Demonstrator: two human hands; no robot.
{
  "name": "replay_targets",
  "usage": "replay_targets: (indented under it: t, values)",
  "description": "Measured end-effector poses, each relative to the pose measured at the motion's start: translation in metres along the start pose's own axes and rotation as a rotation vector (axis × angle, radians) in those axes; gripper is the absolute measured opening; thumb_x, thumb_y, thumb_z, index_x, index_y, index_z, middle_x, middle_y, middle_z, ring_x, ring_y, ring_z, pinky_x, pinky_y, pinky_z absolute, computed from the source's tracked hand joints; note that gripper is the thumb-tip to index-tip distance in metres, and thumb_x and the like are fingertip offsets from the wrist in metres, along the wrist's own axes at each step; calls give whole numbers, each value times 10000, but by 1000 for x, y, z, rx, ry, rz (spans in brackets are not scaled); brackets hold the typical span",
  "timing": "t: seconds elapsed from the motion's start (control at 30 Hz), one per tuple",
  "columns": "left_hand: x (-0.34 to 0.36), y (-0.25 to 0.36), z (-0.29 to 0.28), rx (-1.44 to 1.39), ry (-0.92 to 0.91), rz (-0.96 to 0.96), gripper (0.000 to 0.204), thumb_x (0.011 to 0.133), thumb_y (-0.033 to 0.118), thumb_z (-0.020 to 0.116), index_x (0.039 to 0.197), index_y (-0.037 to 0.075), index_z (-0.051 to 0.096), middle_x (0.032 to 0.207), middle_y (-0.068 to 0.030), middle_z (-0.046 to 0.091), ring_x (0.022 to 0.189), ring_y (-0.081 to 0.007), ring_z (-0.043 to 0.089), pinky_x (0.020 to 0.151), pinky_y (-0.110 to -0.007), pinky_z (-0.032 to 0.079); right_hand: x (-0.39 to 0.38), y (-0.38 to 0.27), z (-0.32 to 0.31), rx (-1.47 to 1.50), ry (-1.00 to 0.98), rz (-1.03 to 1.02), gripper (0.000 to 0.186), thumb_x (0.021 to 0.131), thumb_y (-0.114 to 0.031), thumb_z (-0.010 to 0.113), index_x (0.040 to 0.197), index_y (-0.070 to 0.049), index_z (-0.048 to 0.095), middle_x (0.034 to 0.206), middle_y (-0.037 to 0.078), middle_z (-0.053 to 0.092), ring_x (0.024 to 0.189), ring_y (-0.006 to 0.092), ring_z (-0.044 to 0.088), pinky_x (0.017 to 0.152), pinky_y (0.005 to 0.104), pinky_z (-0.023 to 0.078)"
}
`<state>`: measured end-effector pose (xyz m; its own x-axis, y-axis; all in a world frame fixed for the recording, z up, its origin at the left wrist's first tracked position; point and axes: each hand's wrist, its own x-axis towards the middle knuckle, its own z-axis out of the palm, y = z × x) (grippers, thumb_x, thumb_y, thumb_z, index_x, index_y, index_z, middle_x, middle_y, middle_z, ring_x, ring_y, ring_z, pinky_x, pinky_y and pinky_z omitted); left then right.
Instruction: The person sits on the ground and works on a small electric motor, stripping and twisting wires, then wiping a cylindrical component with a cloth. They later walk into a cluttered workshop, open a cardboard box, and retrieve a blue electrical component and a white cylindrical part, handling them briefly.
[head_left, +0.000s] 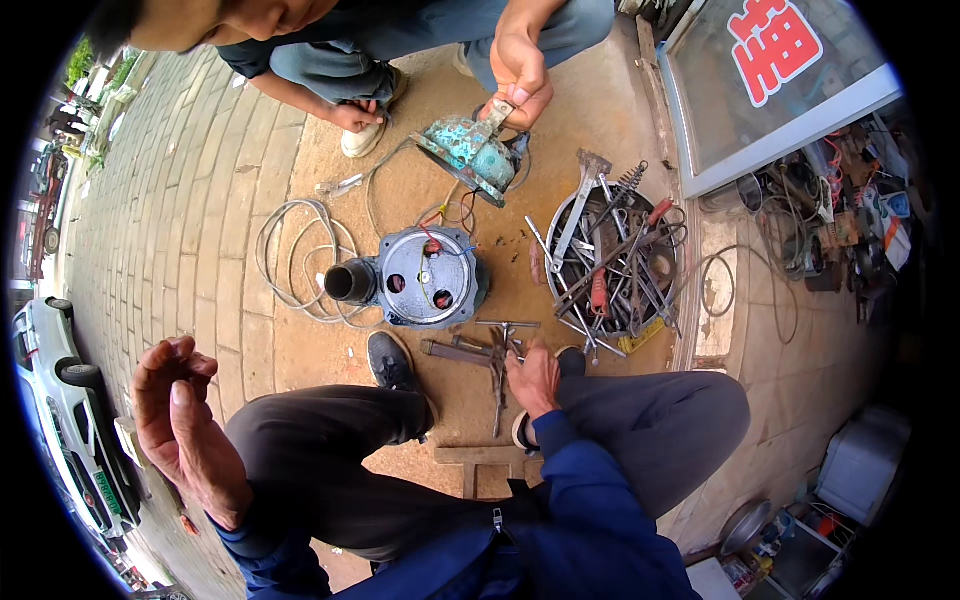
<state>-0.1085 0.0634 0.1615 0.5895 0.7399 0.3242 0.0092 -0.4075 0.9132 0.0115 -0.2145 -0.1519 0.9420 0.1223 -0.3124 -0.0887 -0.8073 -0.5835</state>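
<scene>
My left hand [185, 430] is raised beside my left knee, its fingers curled and its thumb apart, with nothing visible in it. My right hand [535, 380] is low between my knees, fingers closed down among metal tools; what they grip is hidden. Under its fingertips lie a T-handle wrench [508, 324] and a hammer [458, 352]. Ahead sits a grey round pump motor [430, 278] with a pipe outlet on its left, holes in its top plate and wires coming out. Another person's hand [522, 80] holds a worn turquoise metal cover [468, 155] above it.
Right of the motor stands a round basin [655, 325] heaped with wrenches and other tools. A coiled grey cable [290, 260] lies to the left. A low wooden stool [480, 457] is beneath me. A glass door [780, 80] and clutter stand at right; a parked car [70, 420] is at far left.
</scene>
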Motion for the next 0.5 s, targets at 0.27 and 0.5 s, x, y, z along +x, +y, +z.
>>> replay_targets:
  t: [0.27,0.5]
  values:
    - [3,-15,15,224,-13,-133,340,966,219,595,1202,-25,587,1197,-142,610,926,-172,596,884,-320,486,240,-57,-90,-86,416,-369,86,789,37,621,875,41,617,877,252,645,841,475,631,744,529,503]
    - [11,-1,44,980,-46,263,101,906,-32,618,971,-52,691,907,-159,666,870,-275,684,813,-362,589,403,-58,12,-265,-96,-855,76,815,-112,637,830,-38,649,805,236,665,824,424,658,727,511,521]
